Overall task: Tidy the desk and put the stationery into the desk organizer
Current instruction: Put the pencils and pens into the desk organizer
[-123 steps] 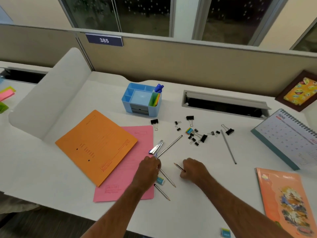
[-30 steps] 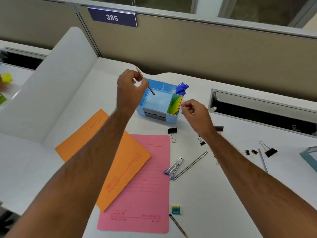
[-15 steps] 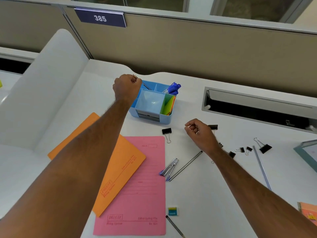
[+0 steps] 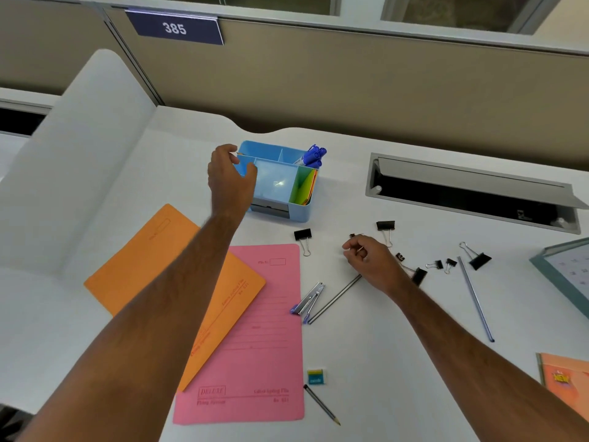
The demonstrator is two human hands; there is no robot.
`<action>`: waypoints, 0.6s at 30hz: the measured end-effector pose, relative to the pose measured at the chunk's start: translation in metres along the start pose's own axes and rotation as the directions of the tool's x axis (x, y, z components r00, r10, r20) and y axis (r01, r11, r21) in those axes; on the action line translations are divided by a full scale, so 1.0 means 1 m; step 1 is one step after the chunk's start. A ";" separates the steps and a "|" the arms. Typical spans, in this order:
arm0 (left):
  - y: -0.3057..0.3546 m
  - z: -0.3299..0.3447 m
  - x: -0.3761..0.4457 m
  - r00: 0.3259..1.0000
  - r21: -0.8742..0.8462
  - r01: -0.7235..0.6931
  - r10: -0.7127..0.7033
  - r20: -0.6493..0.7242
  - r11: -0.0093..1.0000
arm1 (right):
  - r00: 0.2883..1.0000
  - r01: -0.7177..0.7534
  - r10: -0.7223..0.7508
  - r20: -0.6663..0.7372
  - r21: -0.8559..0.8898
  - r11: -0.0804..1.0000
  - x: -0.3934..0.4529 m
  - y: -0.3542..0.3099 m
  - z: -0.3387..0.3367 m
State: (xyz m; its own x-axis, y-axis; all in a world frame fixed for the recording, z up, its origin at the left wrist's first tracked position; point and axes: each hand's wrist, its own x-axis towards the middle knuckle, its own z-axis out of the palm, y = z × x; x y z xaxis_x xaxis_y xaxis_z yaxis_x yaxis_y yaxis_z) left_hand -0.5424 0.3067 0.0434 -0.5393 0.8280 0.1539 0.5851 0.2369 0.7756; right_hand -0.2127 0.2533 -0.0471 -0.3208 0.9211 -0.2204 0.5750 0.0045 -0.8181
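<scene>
Blue desk organizer (image 4: 288, 183) stands upright holding pens (image 4: 314, 154).

Soft, even indoor light fills the scene, and the white desk (image 4: 366, 362) reads bright with only faint shadows under the clips and pens. A small glare spot shines on the floor of the organizer (image 4: 277, 183), just right of its centre. Straight lines bow toward the frame edges from the wide lens, and the forearms near the bottom look slightly soft.
</scene>
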 end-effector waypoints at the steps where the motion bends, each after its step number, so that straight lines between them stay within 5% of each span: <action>1: 0.003 -0.002 -0.013 0.999 -0.012 -0.043 0.043 -0.001 0.999 | 1.000 -0.003 0.003 -0.013 0.006 1.000 -0.008 0.000 0.000; 6: 0.007 0.006 -0.075 0.970 0.016 -0.242 0.241 0.044 0.970 | 1.000 -0.016 0.016 -0.019 -0.006 1.000 -0.029 0.009 0.001; 10: 0.014 0.021 -0.132 0.883 0.058 -0.429 0.406 0.235 0.901 | 0.999 -0.042 0.042 -0.012 -0.001 0.999 -0.050 0.015 0.001; 18: 0.021 0.068 -0.222 0.675 0.219 -0.550 0.275 0.684 0.806 | 0.992 -0.123 0.123 -0.033 -0.012 0.992 -0.083 0.025 -0.005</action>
State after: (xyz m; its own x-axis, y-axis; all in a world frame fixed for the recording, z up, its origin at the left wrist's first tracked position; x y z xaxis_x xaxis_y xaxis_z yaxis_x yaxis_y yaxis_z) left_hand -0.3693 0.1619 -0.0160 0.2110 0.9722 -0.1019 0.9006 -0.1528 0.4069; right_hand -0.1679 0.1790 -0.0471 -0.2228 0.9270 -0.3016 0.6190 -0.1045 -0.7784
